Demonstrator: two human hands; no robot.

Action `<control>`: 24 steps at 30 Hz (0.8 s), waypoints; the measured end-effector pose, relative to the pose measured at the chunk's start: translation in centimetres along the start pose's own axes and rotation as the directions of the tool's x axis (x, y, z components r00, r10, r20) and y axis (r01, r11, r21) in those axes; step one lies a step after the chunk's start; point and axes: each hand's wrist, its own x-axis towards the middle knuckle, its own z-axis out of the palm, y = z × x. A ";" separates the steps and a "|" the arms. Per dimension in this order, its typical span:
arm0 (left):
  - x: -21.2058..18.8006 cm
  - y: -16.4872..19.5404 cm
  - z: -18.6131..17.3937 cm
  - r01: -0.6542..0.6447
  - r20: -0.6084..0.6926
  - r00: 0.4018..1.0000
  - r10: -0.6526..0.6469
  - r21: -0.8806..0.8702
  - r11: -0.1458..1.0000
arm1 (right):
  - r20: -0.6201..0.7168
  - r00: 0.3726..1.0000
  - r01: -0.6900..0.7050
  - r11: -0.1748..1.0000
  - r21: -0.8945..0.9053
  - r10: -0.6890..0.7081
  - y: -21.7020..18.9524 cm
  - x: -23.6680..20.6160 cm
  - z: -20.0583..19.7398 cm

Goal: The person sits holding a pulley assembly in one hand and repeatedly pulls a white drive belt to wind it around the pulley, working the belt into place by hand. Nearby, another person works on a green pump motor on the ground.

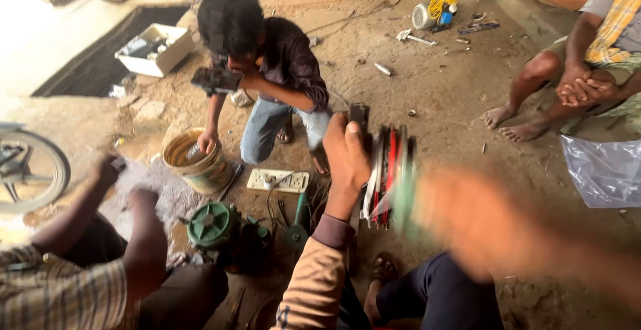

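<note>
Two hands at work: left hand (345, 155) clamped round tool bundle (387, 173), right hand (477, 220) blurred at 3 o'clock, grip can't tell; mid-sorting, next needs steady pull.

- A roadside repair workshop with a bare dirt floor (441, 96).
- Green motor (212, 224), power strip (278, 180), scattered tools (414, 36).
- Bicycle wheel (30, 170) at the edge.

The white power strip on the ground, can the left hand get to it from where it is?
Probably yes. The left hand is up holding a bundle of red and white wires, but the power strip lies just below it with nothing between them.
</note>
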 end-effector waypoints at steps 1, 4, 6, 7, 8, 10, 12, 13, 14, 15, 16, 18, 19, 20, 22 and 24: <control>-0.2 0.3 -0.2 0.000 0.020 1.000 0.001 -0.016 1.000 | 0.106 0.944 -0.303 0.949 -0.084 0.311 2.3 3.4 -2.3; -0.6 1.1 -0.8 0.038 0.083 0.996 -0.033 -0.060 0.997 | 0.117 0.945 -0.241 0.895 -0.374 0.304 12.6 10.3 -0.3; -0.8 1.5 -1.0 0.062 0.109 0.993 -0.053 -0.077 0.995 | 0.263 0.841 -0.352 0.847 -0.398 0.473 18.8 8.9 8.1; -0.7 1.5 -1.0 0.056 0.111 0.993 -0.047 -0.079 0.995 | 0.315 0.801 -0.375 0.837 -0.399 0.509 20.9 6.6 13.4; -0.7 1.6 -1.1 0.057 0.115 0.992 -0.048 -0.082 0.995 | 0.350 0.784 -0.372 0.840 -0.396 0.513 22.4 3.5 19.0; -0.4 1.4 -1.0 0.054 0.079 0.996 -0.049 -0.064 0.996 | 0.403 0.779 -0.347 0.865 -0.361 0.481 22.7 -4.1 29.0; -0.2 1.0 -1.4 0.041 0.034 0.999 -0.040 -0.020 0.999 | 0.440 0.783 -0.307 0.888 -0.342 0.440 20.4 -11.1 35.7; 0.0 0.7 -1.6 0.023 0.017 1.000 -0.023 0.008 1.000 | 0.445 0.799 -0.272 0.903 -0.332 0.404 18.6 -13.4 37.2; 0.0 0.4 -1.7 0.008 0.010 1.000 -0.008 0.031 1.000 | 0.421 0.842 -0.222 0.928 -0.300 0.337 16.5 -15.5 38.1; 0.0 0.3 -1.8 0.024 0.006 1.000 -0.024 0.039 0.999 | 0.358 0.904 -0.138 0.953 -0.271 0.233 14.4 -16.2 37.8; 0.0 0.2 -1.8 0.032 -0.007 0.999 -0.032 0.044 0.999 | 0.400 0.828 -0.387 0.917 -0.098 0.392 11.6 -16.4 36.3; 0.0 0.1 -1.7 0.030 -0.030 0.999 -0.029 0.035 0.999 | 0.128 0.989 -0.115 0.944 0.309 0.078 6.3 -14.8 30.8; -0.1 0.2 -1.5 0.023 -0.029 0.999 -0.022 0.020 1.000 | 0.104 0.995 -0.035 0.928 0.371 -0.004 3.8 -13.3 26.9; -0.2 0.4 -1.3 0.011 -0.028 1.000 -0.011 0.004 1.000 | 0.070 0.994 0.048 0.902 0.428 -0.086 1.7 -11.3 22.7; -0.1 0.7 -0.9 0.032 -0.026 0.999 -0.033 -0.018 0.999 | 0.407 0.911 -0.262 0.852 0.454 0.063 -1.6 -6.9 13.6; -0.5 1.1 -0.6 0.036 -0.005 0.999 -0.036 -0.023 0.999 | 0.249 0.964 -0.167 0.933 0.317 0.088 -1.5 -2.0 5.5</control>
